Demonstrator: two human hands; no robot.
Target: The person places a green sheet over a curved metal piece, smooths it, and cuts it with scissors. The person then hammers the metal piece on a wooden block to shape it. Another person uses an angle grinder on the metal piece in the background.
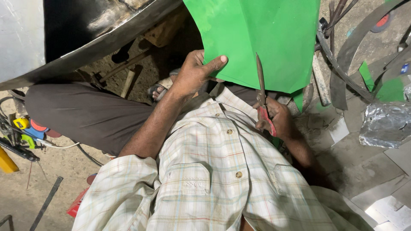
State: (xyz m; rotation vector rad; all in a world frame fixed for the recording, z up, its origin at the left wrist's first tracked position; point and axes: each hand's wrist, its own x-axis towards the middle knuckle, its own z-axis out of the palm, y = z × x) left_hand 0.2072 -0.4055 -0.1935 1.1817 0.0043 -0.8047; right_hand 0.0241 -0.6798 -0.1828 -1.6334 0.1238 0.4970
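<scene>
Holding 1 green sheet (265, 38) w/ left hand (192, 75), right hand (278, 117) gripping 1 scissors (262, 92).

a metal workshop floor: curved steel strips (342, 72), sheet-metal offcuts (385, 124), scattered hand tools (21, 141)

The green sheet (261, 38) looks smooth, matt, like paper or thin plastic. The scissors (262, 98) have dull metal blades and red handles. The foil (385, 124) is crinkled and shiny.
</scene>
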